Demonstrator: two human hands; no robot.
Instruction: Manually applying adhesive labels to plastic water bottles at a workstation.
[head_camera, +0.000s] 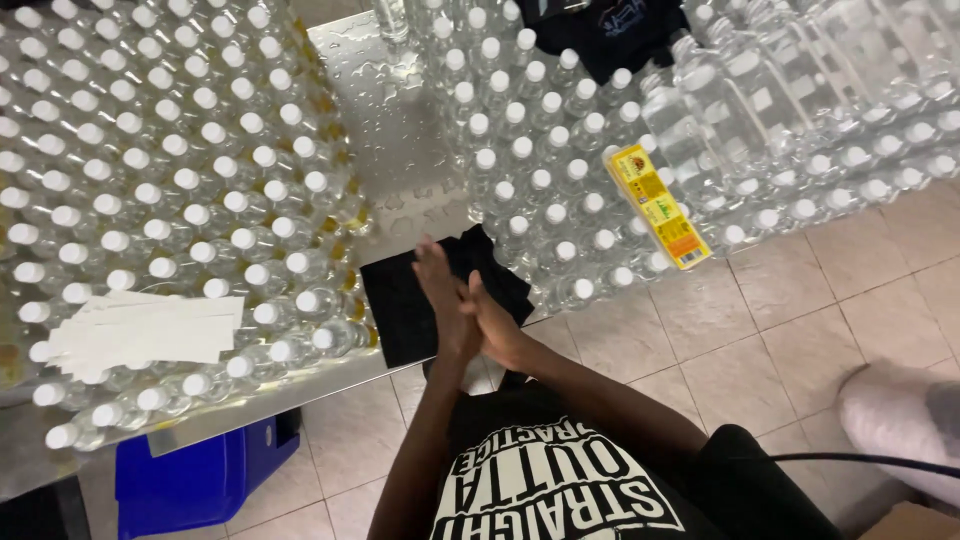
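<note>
Black cloth (420, 300) lies flat on the wet metal table (390, 120), at its near edge between two bottle blocks. Left hand (443, 295) and right hand (495, 325) are pressed palm to palm over it, fingers straight, nothing gripped; a rubbing or drying step is judged. Capped bottles (180, 180) crowd both sides; label stack (150, 330) left, yellow pack (660, 205) right

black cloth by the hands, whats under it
The black cloth lies on the wet metal table, overhanging its front edge. Both hands, pressed together, cover its middle, so that part and the table beneath cannot be seen. Capped bottles stand on either side.
</note>
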